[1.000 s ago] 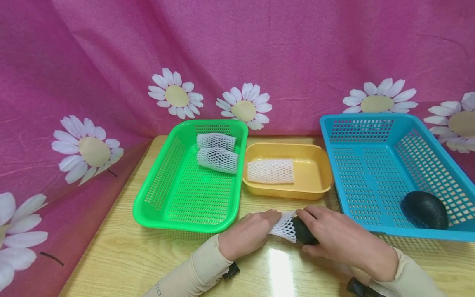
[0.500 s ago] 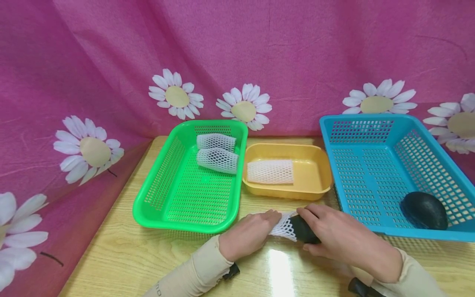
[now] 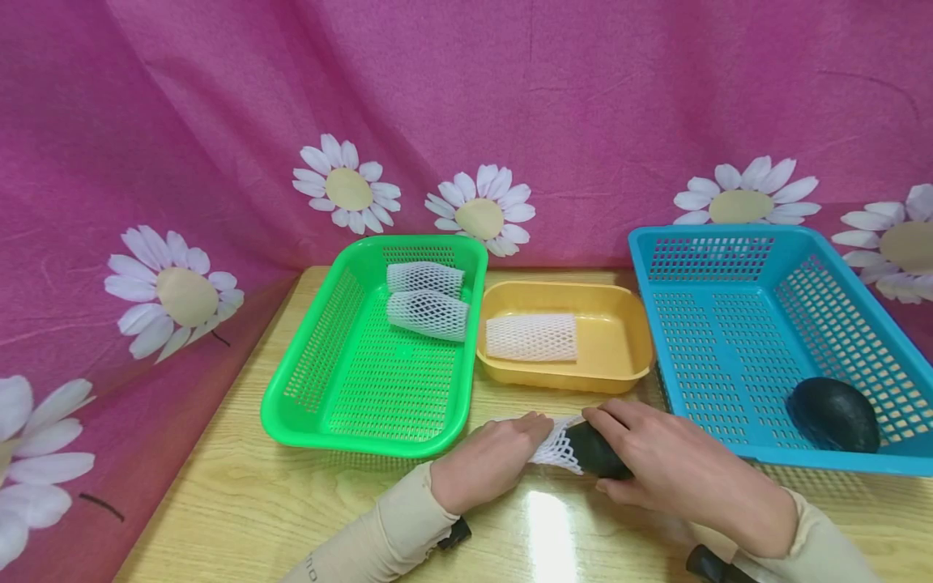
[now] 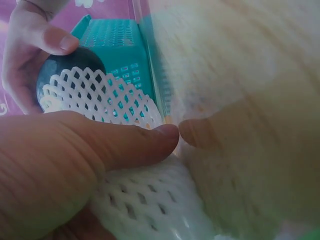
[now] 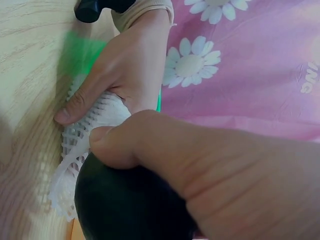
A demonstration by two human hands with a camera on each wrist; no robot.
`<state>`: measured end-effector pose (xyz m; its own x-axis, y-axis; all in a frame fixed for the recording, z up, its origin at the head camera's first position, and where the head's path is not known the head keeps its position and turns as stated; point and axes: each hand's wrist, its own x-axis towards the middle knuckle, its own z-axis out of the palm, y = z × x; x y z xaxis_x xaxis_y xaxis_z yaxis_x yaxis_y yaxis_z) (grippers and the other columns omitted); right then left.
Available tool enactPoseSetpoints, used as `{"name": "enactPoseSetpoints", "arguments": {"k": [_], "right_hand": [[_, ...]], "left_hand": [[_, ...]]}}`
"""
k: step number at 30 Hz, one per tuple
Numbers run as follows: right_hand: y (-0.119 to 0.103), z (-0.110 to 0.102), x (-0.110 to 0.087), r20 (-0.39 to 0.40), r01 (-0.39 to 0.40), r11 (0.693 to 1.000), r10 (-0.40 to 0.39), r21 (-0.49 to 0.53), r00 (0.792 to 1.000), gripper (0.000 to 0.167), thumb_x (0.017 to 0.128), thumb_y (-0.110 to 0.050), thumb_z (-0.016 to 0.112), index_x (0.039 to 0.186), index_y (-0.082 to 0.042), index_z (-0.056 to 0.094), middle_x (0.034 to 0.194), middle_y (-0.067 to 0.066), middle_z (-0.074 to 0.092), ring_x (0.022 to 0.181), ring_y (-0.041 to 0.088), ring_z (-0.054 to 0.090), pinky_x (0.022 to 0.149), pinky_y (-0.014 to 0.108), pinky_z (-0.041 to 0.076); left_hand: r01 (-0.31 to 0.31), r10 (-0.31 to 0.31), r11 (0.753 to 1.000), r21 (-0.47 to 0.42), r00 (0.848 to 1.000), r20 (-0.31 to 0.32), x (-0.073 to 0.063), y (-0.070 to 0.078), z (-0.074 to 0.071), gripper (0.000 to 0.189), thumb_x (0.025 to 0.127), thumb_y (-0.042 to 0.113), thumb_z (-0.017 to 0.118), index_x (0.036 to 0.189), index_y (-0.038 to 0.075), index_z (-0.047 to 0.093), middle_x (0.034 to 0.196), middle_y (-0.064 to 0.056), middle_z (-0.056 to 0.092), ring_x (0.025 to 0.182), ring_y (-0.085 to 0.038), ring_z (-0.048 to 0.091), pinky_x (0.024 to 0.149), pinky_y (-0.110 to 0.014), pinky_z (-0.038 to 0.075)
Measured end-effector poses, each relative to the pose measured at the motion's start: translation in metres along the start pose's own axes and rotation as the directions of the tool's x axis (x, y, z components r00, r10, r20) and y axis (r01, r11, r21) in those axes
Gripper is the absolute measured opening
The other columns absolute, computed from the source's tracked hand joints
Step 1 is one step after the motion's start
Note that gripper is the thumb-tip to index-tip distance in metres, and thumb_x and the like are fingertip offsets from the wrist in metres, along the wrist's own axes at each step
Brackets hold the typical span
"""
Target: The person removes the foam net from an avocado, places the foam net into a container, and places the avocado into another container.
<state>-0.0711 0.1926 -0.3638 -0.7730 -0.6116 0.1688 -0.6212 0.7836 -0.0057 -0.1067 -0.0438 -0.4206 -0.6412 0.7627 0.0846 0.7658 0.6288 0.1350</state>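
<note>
In the head view, my left hand [image 3: 488, 461] grips a white foam net sleeve [image 3: 557, 448] just above the table, its thumb lying over the mesh in the left wrist view. My right hand [image 3: 678, 461] holds a dark, smooth avocado [image 3: 596, 452] at the sleeve's mouth. The mesh edge overlaps the avocado's near end in the left wrist view; much of the fruit stays outside it. From the right wrist, the thumb [image 5: 115, 145] lies along the avocado beside the flared net rim. The left palm hides the sleeve's far end.
A green basket [image 3: 364, 444] at left holds two net-sleeved items [image 3: 426, 314]. The yellow tray [image 3: 612, 374] behind my hands contains white foam net sleeves [image 3: 530, 337]. At right, a blue basket [image 3: 729, 324] has another avocado [image 3: 834, 414] inside. A flowered pink cloth [image 3: 583, 105] hangs behind.
My right hand has shifted very slightly to the right with the avocado. The left hand keeps its grip on the sleeve almost unmoved; baskets and tray stay put.
</note>
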Motion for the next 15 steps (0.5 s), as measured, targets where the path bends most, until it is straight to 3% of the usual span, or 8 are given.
{"name": "enactPoseSetpoints", "arguments": {"k": [15], "right_hand": [[0.0013,-0.0042,-0.0015,-0.011,-0.002,1.000,0.002,0.013,1.000,0.077,0.070,-0.044,0.092,0.130,-0.005,0.065,0.119,0.008,0.070,0.101,0.022,0.070,0.072,0.040,0.063]], "left_hand": [[0.011,-0.011,1.000,0.012,1.000,0.013,-0.0004,0.0004,-0.0007,0.027,0.101,0.005,0.056,0.126,0.012,0.061,0.127,-0.002,0.071,0.097,-0.018,0.077,0.077,-0.031,0.064]]}}
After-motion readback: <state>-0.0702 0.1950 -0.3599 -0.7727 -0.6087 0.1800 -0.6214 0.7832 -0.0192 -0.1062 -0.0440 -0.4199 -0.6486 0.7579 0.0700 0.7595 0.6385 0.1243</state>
